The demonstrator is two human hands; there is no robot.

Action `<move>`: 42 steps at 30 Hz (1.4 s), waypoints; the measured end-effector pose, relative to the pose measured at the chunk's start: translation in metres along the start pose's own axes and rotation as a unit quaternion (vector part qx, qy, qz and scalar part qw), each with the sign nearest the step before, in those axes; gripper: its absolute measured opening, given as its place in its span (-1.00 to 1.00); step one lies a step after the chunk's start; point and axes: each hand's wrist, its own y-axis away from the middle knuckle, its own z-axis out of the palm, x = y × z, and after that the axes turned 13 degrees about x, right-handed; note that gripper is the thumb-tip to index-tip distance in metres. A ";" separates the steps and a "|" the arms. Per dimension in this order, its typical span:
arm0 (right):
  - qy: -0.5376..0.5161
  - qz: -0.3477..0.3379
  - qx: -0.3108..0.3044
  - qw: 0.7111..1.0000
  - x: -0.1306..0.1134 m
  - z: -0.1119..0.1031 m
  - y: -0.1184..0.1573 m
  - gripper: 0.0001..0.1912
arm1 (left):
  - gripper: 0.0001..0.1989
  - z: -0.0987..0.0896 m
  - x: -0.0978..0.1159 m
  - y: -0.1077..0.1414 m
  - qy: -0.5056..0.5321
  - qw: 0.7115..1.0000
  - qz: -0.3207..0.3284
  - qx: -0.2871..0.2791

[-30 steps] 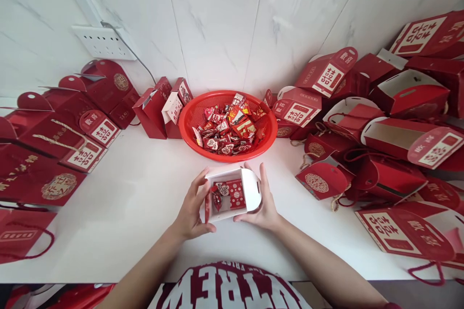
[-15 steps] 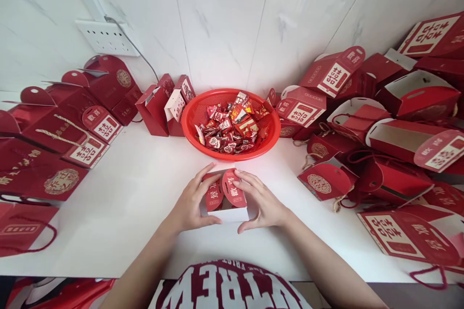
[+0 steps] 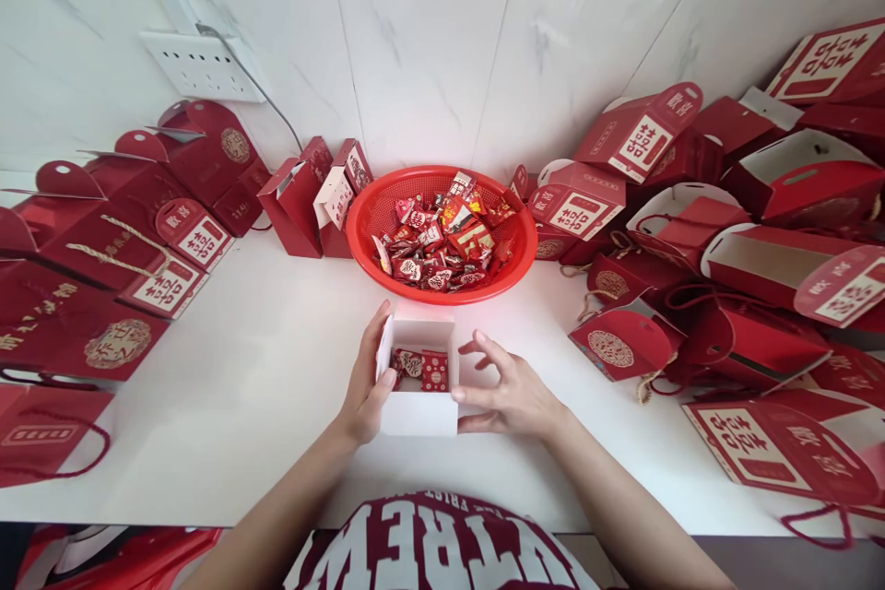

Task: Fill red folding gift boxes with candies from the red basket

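Observation:
A small candy box (image 3: 419, 415) with white inner walls stands open at the front middle of the table. Wrapped candies (image 3: 435, 371) in red lie inside it. My left hand (image 3: 370, 378) grips the box's left side, the thumb pressing near its front left corner and the raised flap. At the right wall is my right hand (image 3: 508, 392), its fingers spread and the fingertips close to or touching the edge. Beyond the box sits a red plastic basket (image 3: 359, 263) heaped with wrapped candies (image 3: 449, 240).
Red gift boxes (image 3: 103, 295) line the left side, and a pile of similar boxes (image 3: 753, 341) covers the right. Two small red bags (image 3: 297, 203) stand left of the basket. A power strip (image 3: 200, 66) with a cable hangs on the tiled wall.
The box's red top flaps, closed over it before, are now folded outward, showing the candies inside. My right hand has shifted slightly right, and my left hand now holds the side.

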 end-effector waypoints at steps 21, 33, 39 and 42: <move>-0.262 0.437 0.138 0.849 -0.038 0.025 -0.010 0.00 | -0.10 -0.003 -0.012 0.005 -0.053 0.995 0.083 -0.005; -0.158 0.208 0.066 0.963 -0.027 0.002 -0.016 -0.62 | -0.30 -0.005 -0.005 0.002 -0.034 0.996 0.069 -0.052; -0.125 0.185 0.037 0.974 -0.021 -0.001 -0.013 -0.61 | -0.25 -0.011 -0.003 -0.003 -0.139 0.973 0.144 -0.112; -0.147 0.186 0.042 0.971 -0.019 0.004 -0.007 -0.40 | -0.13 -0.016 -0.003 -0.007 -0.179 0.958 0.182 -0.130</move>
